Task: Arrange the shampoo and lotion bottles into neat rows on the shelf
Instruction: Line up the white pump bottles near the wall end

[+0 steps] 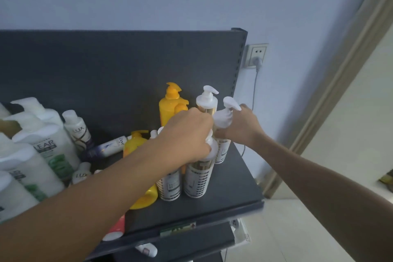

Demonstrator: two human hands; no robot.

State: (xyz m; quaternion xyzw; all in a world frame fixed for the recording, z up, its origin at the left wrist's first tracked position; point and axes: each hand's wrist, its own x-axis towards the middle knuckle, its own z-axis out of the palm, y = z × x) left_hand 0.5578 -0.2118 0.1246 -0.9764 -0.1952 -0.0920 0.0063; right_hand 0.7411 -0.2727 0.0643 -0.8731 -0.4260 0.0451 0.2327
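Gripping the pump top of a front white bottle (197, 178) with the left hand (187, 134), fingers curled down over it. Clasping a second white bottle (222, 151) just behind, right hand (242, 127) wrapped round its shoulder below the pump. Holding both upright at the right end of the dark shelf (234, 187), just beside a third white bottle (170, 185) and near two yellow bottles (168, 108). Farther left: large white bottles (51, 147) standing, one small bottle (110, 145) lying flat.
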